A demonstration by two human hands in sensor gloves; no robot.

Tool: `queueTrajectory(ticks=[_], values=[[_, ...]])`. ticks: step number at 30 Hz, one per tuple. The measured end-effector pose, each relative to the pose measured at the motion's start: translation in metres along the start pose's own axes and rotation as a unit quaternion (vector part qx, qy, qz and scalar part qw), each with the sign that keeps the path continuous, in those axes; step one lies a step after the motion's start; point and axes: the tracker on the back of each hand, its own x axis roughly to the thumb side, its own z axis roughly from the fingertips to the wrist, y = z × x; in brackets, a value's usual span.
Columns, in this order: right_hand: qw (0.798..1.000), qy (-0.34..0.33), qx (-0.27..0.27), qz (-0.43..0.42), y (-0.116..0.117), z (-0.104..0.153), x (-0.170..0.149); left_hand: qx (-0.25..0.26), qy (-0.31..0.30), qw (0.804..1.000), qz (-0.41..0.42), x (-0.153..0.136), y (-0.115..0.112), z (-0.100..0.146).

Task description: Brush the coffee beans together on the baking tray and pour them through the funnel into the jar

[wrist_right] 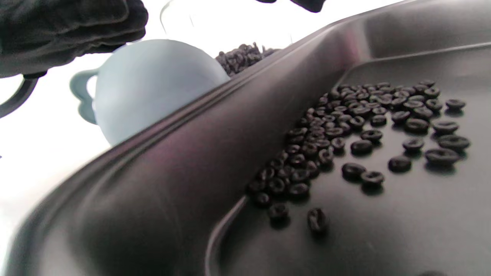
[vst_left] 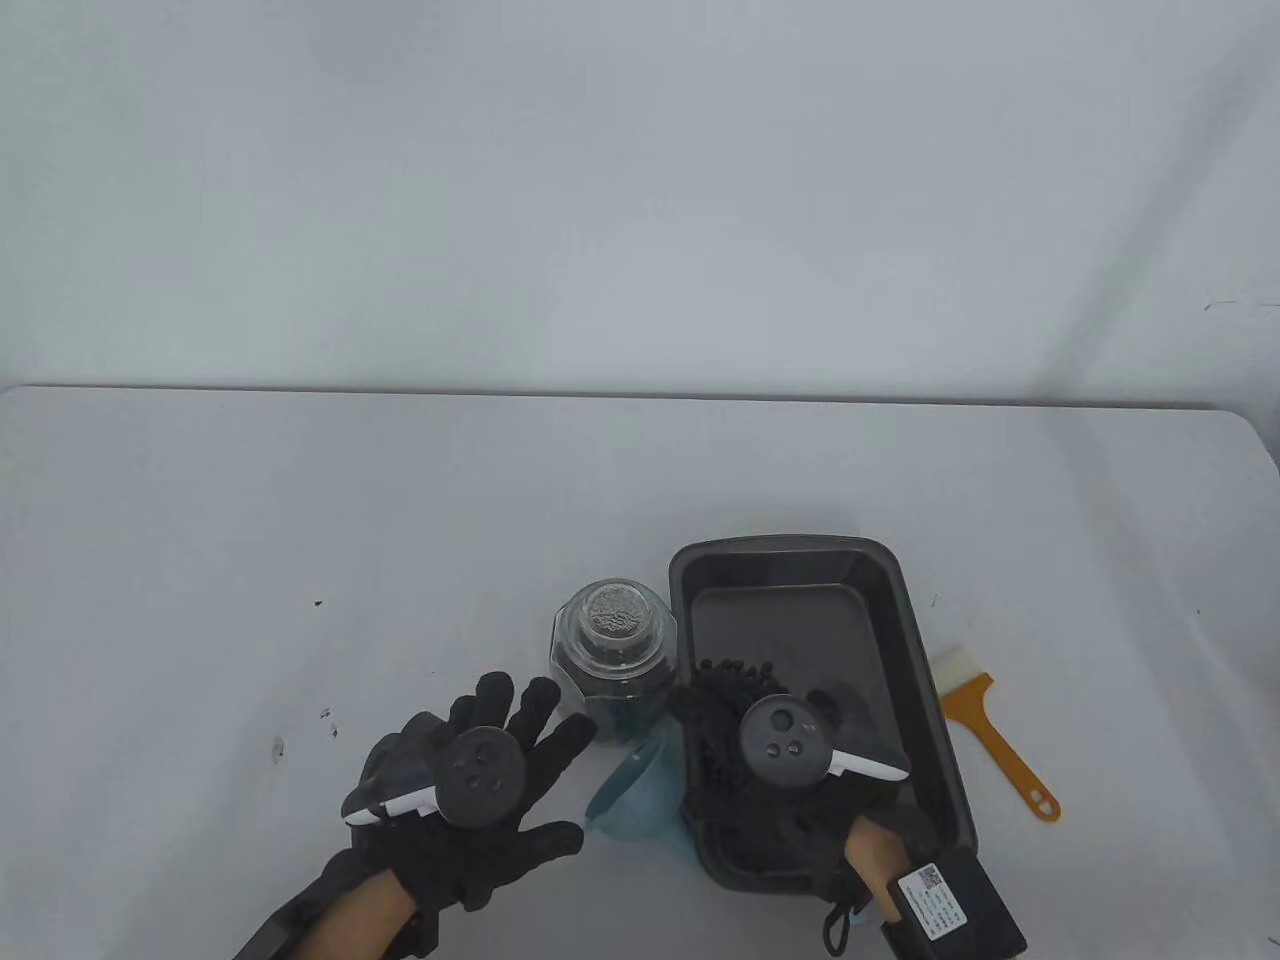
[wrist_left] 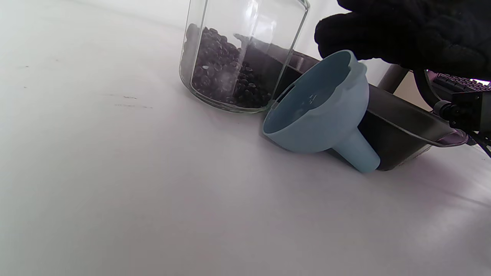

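Near the bench's (vst_left: pixel 300 500) front edge we see our left hand (vst_left: pixel 470 775) palm down, fingers spread and straight, holding nothing, just left of the funnel (vst_left: pixel 635 795). The funnel lies on its side, touching the tray (vst_left: pixel 905 640). Our right hand (vst_left: pixel 780 750) hovers over the tray's near end; we cannot tell its grip. Beans (wrist_right: pixel 345 126) lie along the tray's left wall. The jar (vst_left: pixel 612 665) stands beside the tray, the brush (vst_left: pixel 990 725) at its right.

Beans, tray, funnel, jar, brush

Dark tray (vst_left: pixel 915 640) holds loose beans (wrist_right: pixel 345 134); blue funnel (wrist_left: pixel 318 111) lies tipped between it and the part-filled glass jar (vst_left: pixel 612 660); brush (vst_left: pixel 990 725) right of tray.
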Motion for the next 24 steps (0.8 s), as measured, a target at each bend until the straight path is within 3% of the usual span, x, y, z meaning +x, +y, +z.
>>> queueTrajectory(ticks=[24], values=[[1.0,-0.001,-0.008,-0.002,-0.0039,0.0033,-0.0005,0.009,-0.004,1.0,-0.005,0.0027,0.0015,-0.0005]])
